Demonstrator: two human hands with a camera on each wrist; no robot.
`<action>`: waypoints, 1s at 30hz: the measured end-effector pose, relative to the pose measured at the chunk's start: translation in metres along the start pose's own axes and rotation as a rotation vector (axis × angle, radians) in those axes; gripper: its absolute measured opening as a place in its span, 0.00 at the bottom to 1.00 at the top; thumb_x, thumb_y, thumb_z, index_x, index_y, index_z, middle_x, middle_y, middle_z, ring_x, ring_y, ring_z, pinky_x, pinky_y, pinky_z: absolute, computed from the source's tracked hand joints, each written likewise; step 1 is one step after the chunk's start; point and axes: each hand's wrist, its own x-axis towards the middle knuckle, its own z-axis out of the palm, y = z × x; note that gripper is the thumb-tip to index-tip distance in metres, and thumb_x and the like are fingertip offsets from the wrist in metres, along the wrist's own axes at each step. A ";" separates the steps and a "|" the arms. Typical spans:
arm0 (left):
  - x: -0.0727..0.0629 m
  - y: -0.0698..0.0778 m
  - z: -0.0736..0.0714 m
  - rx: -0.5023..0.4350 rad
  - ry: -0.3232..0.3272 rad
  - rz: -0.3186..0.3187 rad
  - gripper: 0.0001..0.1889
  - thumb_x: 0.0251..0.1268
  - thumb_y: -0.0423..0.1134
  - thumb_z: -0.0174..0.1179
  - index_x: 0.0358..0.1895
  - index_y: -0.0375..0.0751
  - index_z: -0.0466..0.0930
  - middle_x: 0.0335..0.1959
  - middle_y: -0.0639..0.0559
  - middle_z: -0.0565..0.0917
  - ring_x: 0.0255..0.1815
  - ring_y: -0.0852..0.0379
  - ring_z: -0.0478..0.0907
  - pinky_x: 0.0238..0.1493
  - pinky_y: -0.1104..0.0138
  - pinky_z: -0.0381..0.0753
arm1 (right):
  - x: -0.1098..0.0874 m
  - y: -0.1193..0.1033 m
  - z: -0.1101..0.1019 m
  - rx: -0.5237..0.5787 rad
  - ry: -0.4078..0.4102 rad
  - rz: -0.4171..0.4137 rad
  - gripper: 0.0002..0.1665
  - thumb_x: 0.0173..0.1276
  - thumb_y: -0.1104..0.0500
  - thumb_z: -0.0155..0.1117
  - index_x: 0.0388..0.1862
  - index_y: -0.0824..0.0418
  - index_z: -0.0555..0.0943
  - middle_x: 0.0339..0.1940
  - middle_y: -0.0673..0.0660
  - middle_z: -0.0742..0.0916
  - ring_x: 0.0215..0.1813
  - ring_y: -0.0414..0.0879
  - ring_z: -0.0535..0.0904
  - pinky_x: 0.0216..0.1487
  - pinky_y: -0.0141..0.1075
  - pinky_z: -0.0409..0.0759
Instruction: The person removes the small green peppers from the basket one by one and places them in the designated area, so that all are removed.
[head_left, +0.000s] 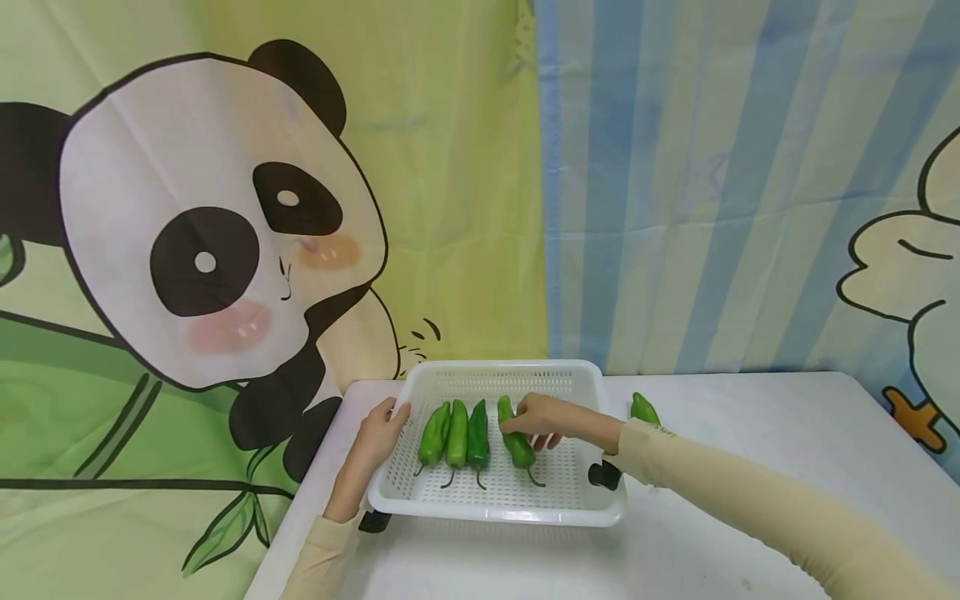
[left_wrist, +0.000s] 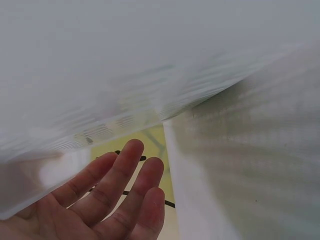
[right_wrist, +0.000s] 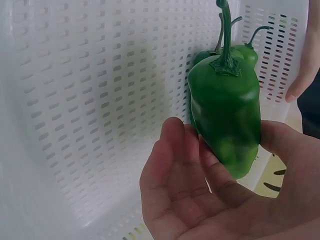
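Observation:
A white perforated plastic basket sits on the table. Inside, three green peppers lie side by side left of centre, stems toward the front. My right hand pinches another green pepper between thumb and fingers; its stem points to the front, and a gap separates it from the row. At the basket's left side, my left hand holds the rim with the thumb over it. In the left wrist view, the loosely bent fingers are outside the wall.
One more green pepper lies on the white table, right of the basket and partly behind the right sleeve. A curtain with a panda print hangs behind the table. Small black devices sit at both wrists.

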 end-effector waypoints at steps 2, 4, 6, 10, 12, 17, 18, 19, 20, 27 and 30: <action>0.000 0.000 0.000 -0.001 -0.001 0.001 0.21 0.79 0.53 0.49 0.59 0.41 0.75 0.36 0.42 0.85 0.25 0.55 0.84 0.22 0.63 0.84 | -0.003 0.001 -0.003 0.017 -0.005 -0.006 0.21 0.71 0.43 0.64 0.28 0.58 0.81 0.28 0.57 0.87 0.39 0.58 0.88 0.39 0.48 0.88; 0.000 0.001 0.000 -0.002 -0.002 0.001 0.21 0.79 0.53 0.48 0.59 0.41 0.75 0.36 0.42 0.85 0.25 0.55 0.84 0.22 0.63 0.84 | -0.005 0.002 -0.006 0.037 -0.009 -0.012 0.21 0.71 0.43 0.64 0.28 0.59 0.81 0.28 0.58 0.87 0.40 0.59 0.88 0.40 0.48 0.88; 0.000 0.001 0.000 -0.006 -0.004 0.001 0.21 0.79 0.53 0.48 0.59 0.41 0.75 0.36 0.42 0.85 0.25 0.55 0.84 0.22 0.63 0.84 | -0.008 0.003 -0.009 0.048 -0.012 -0.017 0.21 0.71 0.43 0.63 0.28 0.59 0.82 0.28 0.57 0.87 0.40 0.59 0.88 0.40 0.48 0.88; 0.000 0.000 0.000 -0.016 -0.007 0.000 0.21 0.79 0.54 0.48 0.59 0.41 0.75 0.36 0.42 0.85 0.25 0.55 0.84 0.22 0.63 0.84 | -0.013 0.002 -0.014 0.068 -0.021 -0.027 0.20 0.71 0.42 0.63 0.31 0.58 0.83 0.29 0.55 0.86 0.41 0.58 0.88 0.39 0.47 0.88; 0.000 0.000 0.000 -0.014 -0.005 0.000 0.21 0.79 0.54 0.48 0.59 0.41 0.75 0.37 0.42 0.85 0.25 0.55 0.84 0.22 0.63 0.84 | -0.015 0.003 -0.015 0.076 -0.024 -0.029 0.20 0.71 0.42 0.63 0.32 0.57 0.83 0.30 0.55 0.86 0.41 0.58 0.89 0.38 0.46 0.88; 0.000 -0.002 0.000 -0.016 -0.003 0.007 0.21 0.79 0.53 0.49 0.60 0.40 0.75 0.37 0.41 0.86 0.25 0.55 0.85 0.22 0.63 0.84 | -0.021 0.003 -0.019 0.097 -0.026 -0.028 0.20 0.71 0.42 0.63 0.35 0.58 0.83 0.37 0.61 0.85 0.42 0.58 0.88 0.38 0.45 0.88; 0.000 -0.002 0.000 -0.020 -0.005 0.007 0.21 0.79 0.53 0.49 0.60 0.40 0.75 0.37 0.41 0.86 0.25 0.55 0.85 0.22 0.63 0.84 | -0.022 0.004 -0.021 0.101 -0.026 -0.027 0.20 0.71 0.42 0.63 0.36 0.58 0.83 0.38 0.61 0.85 0.41 0.58 0.88 0.38 0.45 0.88; 0.000 -0.002 0.000 -0.024 -0.006 0.006 0.21 0.79 0.53 0.49 0.60 0.41 0.75 0.37 0.41 0.86 0.25 0.55 0.85 0.22 0.63 0.84 | -0.024 0.004 -0.022 0.107 -0.026 -0.028 0.20 0.71 0.42 0.63 0.37 0.58 0.84 0.38 0.61 0.85 0.40 0.57 0.88 0.38 0.45 0.88; 0.000 -0.002 0.001 -0.025 -0.006 0.004 0.21 0.79 0.53 0.49 0.60 0.41 0.75 0.37 0.41 0.85 0.25 0.55 0.85 0.22 0.63 0.84 | -0.025 0.005 -0.023 0.111 -0.027 -0.028 0.20 0.71 0.42 0.63 0.37 0.58 0.84 0.38 0.61 0.85 0.38 0.55 0.88 0.37 0.45 0.88; 0.000 -0.001 0.001 -0.026 -0.007 -0.001 0.20 0.79 0.53 0.48 0.57 0.42 0.75 0.35 0.41 0.84 0.24 0.54 0.84 0.21 0.63 0.84 | -0.031 0.010 -0.029 0.122 -0.032 -0.027 0.20 0.71 0.42 0.62 0.40 0.58 0.84 0.35 0.56 0.84 0.36 0.50 0.88 0.37 0.43 0.88; 0.000 -0.001 0.001 -0.026 -0.007 -0.002 0.20 0.79 0.54 0.48 0.58 0.42 0.75 0.36 0.42 0.84 0.24 0.55 0.84 0.21 0.63 0.84 | -0.034 0.012 -0.030 0.129 -0.032 -0.027 0.20 0.71 0.42 0.62 0.39 0.57 0.84 0.34 0.55 0.84 0.36 0.49 0.88 0.36 0.42 0.88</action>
